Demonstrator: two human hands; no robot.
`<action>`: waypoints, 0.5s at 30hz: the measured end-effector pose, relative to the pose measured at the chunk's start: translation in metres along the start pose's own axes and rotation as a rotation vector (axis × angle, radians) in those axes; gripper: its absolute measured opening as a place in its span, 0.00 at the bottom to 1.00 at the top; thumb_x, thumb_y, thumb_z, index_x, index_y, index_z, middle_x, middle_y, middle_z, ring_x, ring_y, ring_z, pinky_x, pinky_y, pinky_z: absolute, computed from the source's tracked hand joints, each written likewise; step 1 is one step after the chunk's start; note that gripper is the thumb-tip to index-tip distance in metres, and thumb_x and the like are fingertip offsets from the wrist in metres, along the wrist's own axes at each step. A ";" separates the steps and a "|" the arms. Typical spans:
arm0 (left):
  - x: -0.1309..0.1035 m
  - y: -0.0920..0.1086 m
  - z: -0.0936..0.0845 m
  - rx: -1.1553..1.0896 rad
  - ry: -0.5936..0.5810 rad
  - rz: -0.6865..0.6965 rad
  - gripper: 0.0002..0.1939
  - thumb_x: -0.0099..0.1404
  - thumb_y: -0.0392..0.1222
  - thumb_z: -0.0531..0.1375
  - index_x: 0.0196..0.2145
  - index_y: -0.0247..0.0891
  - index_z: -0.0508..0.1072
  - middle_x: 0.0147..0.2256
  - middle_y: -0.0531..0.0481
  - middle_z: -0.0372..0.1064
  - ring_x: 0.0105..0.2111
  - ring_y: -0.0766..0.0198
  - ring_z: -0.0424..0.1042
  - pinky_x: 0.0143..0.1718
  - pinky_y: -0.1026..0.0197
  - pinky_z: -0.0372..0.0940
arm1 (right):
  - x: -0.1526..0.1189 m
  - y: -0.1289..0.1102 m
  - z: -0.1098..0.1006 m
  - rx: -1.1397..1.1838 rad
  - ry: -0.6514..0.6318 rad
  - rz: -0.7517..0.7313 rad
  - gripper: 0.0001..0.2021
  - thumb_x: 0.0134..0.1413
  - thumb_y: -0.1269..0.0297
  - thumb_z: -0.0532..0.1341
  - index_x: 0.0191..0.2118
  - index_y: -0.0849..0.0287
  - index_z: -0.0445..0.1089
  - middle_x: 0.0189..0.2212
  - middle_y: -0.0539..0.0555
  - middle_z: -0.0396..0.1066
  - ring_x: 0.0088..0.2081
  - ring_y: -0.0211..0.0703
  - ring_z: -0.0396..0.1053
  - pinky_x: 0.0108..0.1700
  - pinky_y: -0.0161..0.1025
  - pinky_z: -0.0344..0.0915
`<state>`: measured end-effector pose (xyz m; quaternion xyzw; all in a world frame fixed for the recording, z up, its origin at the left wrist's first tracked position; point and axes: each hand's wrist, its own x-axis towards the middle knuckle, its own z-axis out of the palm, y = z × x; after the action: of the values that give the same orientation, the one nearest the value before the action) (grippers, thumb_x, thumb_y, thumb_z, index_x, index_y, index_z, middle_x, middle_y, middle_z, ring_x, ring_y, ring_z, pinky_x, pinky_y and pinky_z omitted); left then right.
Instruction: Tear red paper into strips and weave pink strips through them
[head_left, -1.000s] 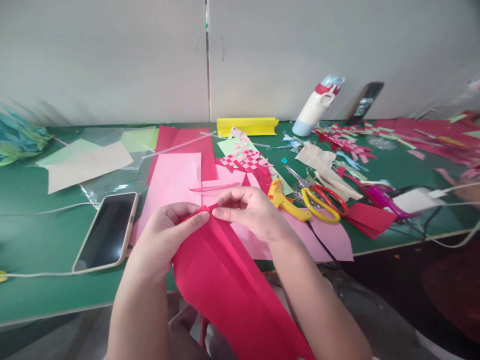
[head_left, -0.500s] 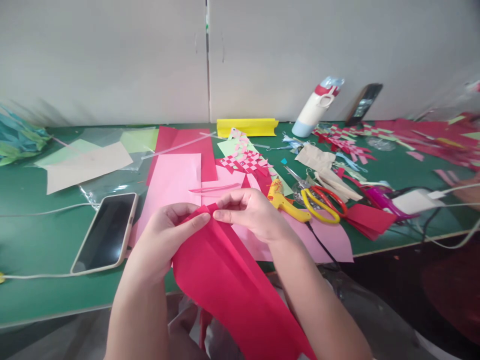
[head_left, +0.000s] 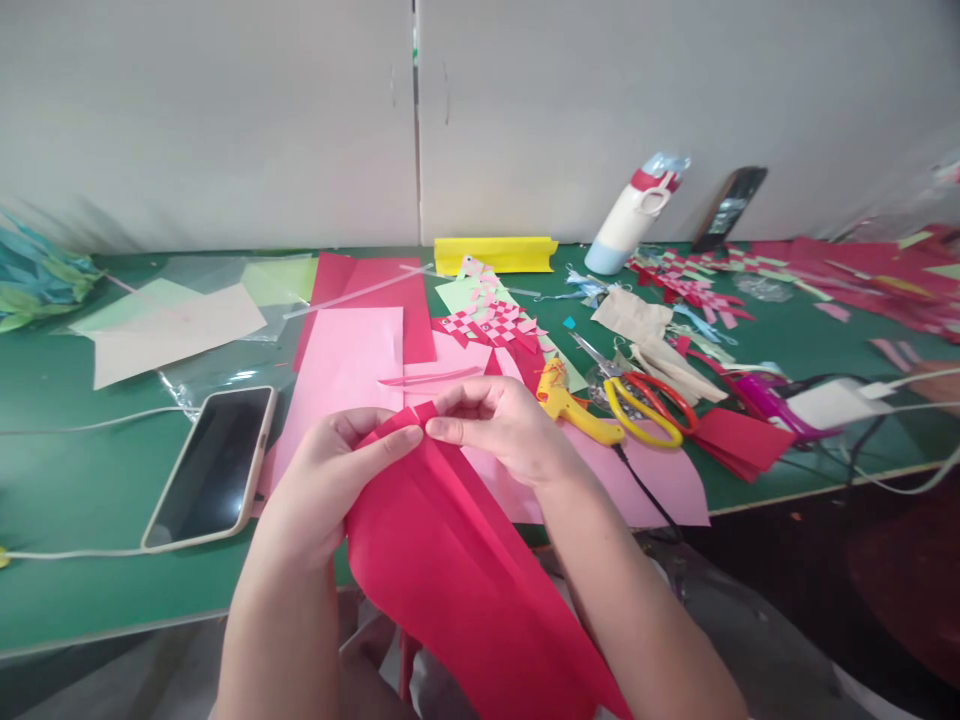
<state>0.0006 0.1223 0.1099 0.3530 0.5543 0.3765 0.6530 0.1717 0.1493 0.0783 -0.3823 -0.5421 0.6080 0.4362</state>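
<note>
A long red sheet of paper hangs from both hands toward my lap, with a lengthwise fold along its right side. My left hand pinches its top edge between thumb and fingers. Close beside it, my right hand pinches the same edge, the two thumbs nearly touching. Beneath and beyond the hands lie pink sheets and a larger red sheet. Woven pink-and-red paper pieces rest just past my right hand. To its right are a yellow glue gun and scissors with yellow handles.
A phone lies at the left on the green table. A white bottle and a propped phone stand at the back right. White cables and a white adapter lie at the right, near another person's hand.
Both hands keep their pinch on the red sheet, which has shifted very slightly. Nothing else has visibly moved.
</note>
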 end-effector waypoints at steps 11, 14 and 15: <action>-0.001 0.003 0.001 -0.082 0.017 -0.025 0.13 0.43 0.44 0.72 0.25 0.37 0.76 0.21 0.51 0.75 0.18 0.62 0.73 0.18 0.66 0.68 | -0.001 -0.002 0.000 -0.033 0.001 0.011 0.12 0.38 0.59 0.71 0.31 0.59 0.75 0.30 0.49 0.74 0.32 0.36 0.71 0.38 0.35 0.69; -0.005 0.005 0.005 -0.063 0.066 -0.013 0.11 0.45 0.43 0.71 0.25 0.37 0.76 0.22 0.51 0.75 0.19 0.63 0.73 0.20 0.66 0.68 | -0.001 -0.001 -0.001 -0.020 -0.012 0.059 0.14 0.37 0.59 0.72 0.32 0.60 0.75 0.30 0.50 0.75 0.32 0.37 0.72 0.38 0.37 0.70; -0.007 0.006 0.006 -0.048 0.082 -0.003 0.10 0.46 0.42 0.71 0.25 0.37 0.76 0.22 0.50 0.75 0.19 0.63 0.73 0.20 0.66 0.68 | -0.001 0.000 -0.001 -0.013 -0.013 0.060 0.13 0.38 0.59 0.72 0.32 0.59 0.75 0.30 0.50 0.75 0.32 0.37 0.72 0.39 0.37 0.70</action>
<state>0.0057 0.1189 0.1193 0.3205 0.5719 0.4029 0.6387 0.1725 0.1488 0.0785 -0.3973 -0.5372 0.6196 0.4118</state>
